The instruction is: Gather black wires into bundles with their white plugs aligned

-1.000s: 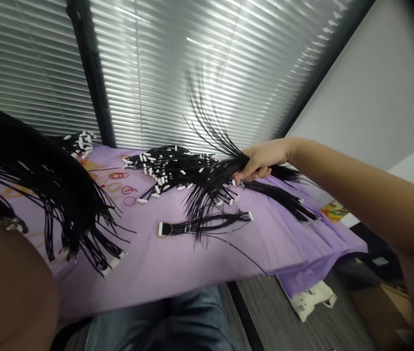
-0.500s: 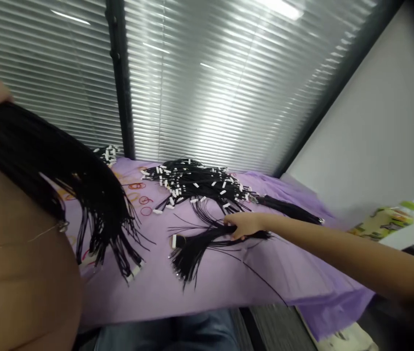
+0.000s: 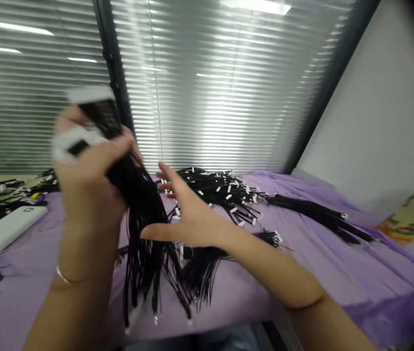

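Observation:
In front of me, my left hand (image 3: 90, 161) is closed round the upper part of a bundle of black cables (image 3: 143, 204), blurred by motion. White ends or connectors stick out above the fist, and the loose lower ends hang over the cloth. Close to its right side, my right hand (image 3: 181, 214) has its fingers spread, with nothing held. Whether it touches the hanging strands I cannot tell. Behind the right hand and forearm, a second black cable bundle (image 3: 203, 268) lies on the table, partly hidden.
A purple cloth (image 3: 302, 263) covers the table. A large pile of black cables with white tags (image 3: 217, 187) lies at the back, long cable bundles (image 3: 309, 212) to its right. More tagged cables (image 3: 13, 187) and a white power bank (image 3: 11, 226) are at left. Blinds stand behind.
My left hand has brought its cable bundle from the far left to the middle and raised it upright. My right hand has let go of the lying bundle and moved left with fingers spread.

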Motion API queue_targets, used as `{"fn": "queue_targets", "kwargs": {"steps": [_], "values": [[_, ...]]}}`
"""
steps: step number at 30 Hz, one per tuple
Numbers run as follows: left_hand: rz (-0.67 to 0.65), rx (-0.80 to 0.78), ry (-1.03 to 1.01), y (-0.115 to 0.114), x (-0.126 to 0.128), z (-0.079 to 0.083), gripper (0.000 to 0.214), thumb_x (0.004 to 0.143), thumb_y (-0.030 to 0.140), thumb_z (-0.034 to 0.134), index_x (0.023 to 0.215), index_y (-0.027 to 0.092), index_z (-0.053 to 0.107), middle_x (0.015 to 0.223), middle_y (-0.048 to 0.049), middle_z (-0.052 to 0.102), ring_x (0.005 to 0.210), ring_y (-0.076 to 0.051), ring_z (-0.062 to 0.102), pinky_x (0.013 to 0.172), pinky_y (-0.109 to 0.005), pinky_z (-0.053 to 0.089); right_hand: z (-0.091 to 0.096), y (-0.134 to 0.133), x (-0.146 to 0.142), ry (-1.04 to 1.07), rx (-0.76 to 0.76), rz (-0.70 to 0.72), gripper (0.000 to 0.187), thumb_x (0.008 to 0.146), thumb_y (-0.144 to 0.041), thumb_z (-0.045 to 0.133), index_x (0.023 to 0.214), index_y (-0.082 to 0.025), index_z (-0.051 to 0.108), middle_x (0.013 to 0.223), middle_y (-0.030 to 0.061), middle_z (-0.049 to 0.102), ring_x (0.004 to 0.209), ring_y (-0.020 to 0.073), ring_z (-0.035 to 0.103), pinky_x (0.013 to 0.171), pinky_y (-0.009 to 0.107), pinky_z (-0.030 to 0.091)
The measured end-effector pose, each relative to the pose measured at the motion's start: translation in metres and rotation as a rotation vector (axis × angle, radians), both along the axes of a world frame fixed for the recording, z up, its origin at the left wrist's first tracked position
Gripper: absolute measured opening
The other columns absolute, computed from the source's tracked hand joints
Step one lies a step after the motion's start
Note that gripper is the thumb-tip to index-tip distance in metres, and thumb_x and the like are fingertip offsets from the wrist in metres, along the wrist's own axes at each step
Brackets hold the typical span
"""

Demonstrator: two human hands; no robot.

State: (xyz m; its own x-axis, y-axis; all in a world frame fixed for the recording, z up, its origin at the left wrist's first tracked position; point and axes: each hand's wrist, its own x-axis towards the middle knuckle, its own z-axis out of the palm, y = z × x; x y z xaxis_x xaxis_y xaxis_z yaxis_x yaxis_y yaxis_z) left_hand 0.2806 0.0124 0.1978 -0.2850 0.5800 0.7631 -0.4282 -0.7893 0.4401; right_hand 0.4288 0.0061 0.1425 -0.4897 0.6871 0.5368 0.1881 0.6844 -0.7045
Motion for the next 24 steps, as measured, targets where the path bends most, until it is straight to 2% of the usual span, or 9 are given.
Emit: {"fn": "queue_targets", "kwargs": {"steps": [2, 5, 8, 10, 12, 14, 17, 20, 24], "values": [[-0.018, -0.091, 0.082, -0.003, 0.015, -0.005, 0.04, 0.06, 0.008, 0.075, 0.095, 0.019, 0.057, 0.073, 0.0007, 0.065, 0.06, -0.014, 0.057, 0.052, -0.026, 0.045, -0.005, 0.007, -0.014, 0.166, -0.003, 0.122, 0.109, 0.07, -0.04, 0.086, 0.157, -0.027, 0.022, 0.157, 0.0076, 0.034, 0.144, 0.0255, 0.038, 0.12, 0.042, 0.037], [-0.176, -0.141, 0.159, 0.005, 0.019, -0.01, 0.04, 0.061, 0.015, 0.082, 0.095, 0.015, 0.062, 0.08, -0.0031, 0.07, 0.066, -0.013, 0.062, 0.058, -0.024, 0.051, -0.01, 0.019, -0.009, 0.185, -0.07, 0.183, 0.063, 0.08, -0.041, 0.078, 0.134, -0.021, 0.052, 0.127, 0.0061, 0.062, 0.12, 0.0232, 0.059, 0.107, 0.041, 0.049], [-0.37, -0.138, 0.248, 0.017, 0.016, -0.014, 0.051, 0.062, 0.02, 0.086, 0.107, 0.015, 0.063, 0.103, -0.0106, 0.073, 0.093, -0.022, 0.07, 0.082, -0.032, 0.058, -0.012, 0.03, 0.009, 0.206, -0.153, 0.241, 0.041, 0.085, -0.042, 0.073, 0.116, -0.019, 0.059, 0.108, 0.0041, 0.068, 0.102, 0.02, 0.065, 0.097, 0.039, 0.054], [-0.356, -0.154, 0.337, 0.024, 0.016, -0.018, 0.065, 0.062, 0.019, 0.088, 0.12, 0.017, 0.059, 0.114, -0.0131, 0.072, 0.11, -0.029, 0.067, 0.094, -0.041, 0.055, -0.014, 0.037, 0.017, 0.257, -0.276, 0.339, 0.034, 0.087, -0.04, 0.072, 0.11, -0.017, 0.06, 0.097, 0.0032, 0.069, 0.091, 0.0183, 0.068, 0.088, 0.037, 0.057], [-0.26, -0.191, 0.422, 0.03, 0.016, -0.021, 0.071, 0.063, 0.018, 0.089, 0.126, 0.02, 0.058, 0.113, -0.0106, 0.071, 0.113, -0.029, 0.066, 0.098, -0.042, 0.053, -0.017, 0.044, 0.02, 0.326, -0.392, 0.437, 0.032, 0.088, -0.041, 0.071, 0.107, -0.017, 0.06, 0.089, 0.002, 0.069, 0.082, 0.0166, 0.069, 0.081, 0.034, 0.059], [-0.215, -0.229, 0.511, 0.036, 0.014, -0.024, 0.06, 0.067, 0.023, 0.089, 0.122, 0.02, 0.063, 0.106, -0.0077, 0.072, 0.106, -0.026, 0.068, 0.095, -0.038, 0.055, -0.02, 0.051, 0.019, 0.416, -0.448, 0.473, 0.039, 0.084, -0.041, 0.076, 0.112, -0.019, 0.06, 0.095, 0.0013, 0.07, 0.083, 0.0142, 0.068, 0.083, 0.031, 0.059], [-0.216, -0.239, 0.537, 0.045, 0.009, -0.027, 0.036, 0.07, 0.031, 0.089, 0.097, 0.017, 0.07, 0.085, -0.005, 0.069, 0.084, -0.021, 0.069, 0.077, -0.031, 0.059, -0.023, 0.059, 0.019, 0.503, -0.498, 0.479, 0.056, 0.076, -0.042, 0.083, 0.121, -0.021, 0.058, 0.108, 0.0024, 0.07, 0.091, 0.0139, 0.068, 0.088, 0.029, 0.059], [-0.217, -0.259, 0.457, 0.051, 0.009, -0.028, 0.036, 0.064, 0.033, 0.091, 0.086, 0.017, 0.068, 0.066, -0.0011, 0.06, 0.057, -0.016, 0.062, 0.052, -0.026, 0.054, -0.025, 0.063, 0.024, 0.477, -0.513, 0.552, 0.063, 0.076, -0.044, 0.082, 0.128, -0.02, 0.055, 0.117, 0.0067, 0.069, 0.103, 0.0199, 0.068, 0.092, 0.036, 0.06], [-0.206, -0.27, 0.38, 0.048, 0.014, -0.028, 0.04, 0.062, 0.035, 0.092, 0.088, 0.016, 0.067, 0.066, -0.0021, 0.06, 0.048, -0.014, 0.056, 0.04, -0.023, 0.046, -0.027, 0.068, 0.032, 0.485, -0.543, 0.517, 0.058, 0.076, -0.049, 0.081, 0.12, -0.019, 0.057, 0.119, 0.0087, 0.068, 0.104, 0.0225, 0.068, 0.095, 0.041, 0.059]]}}
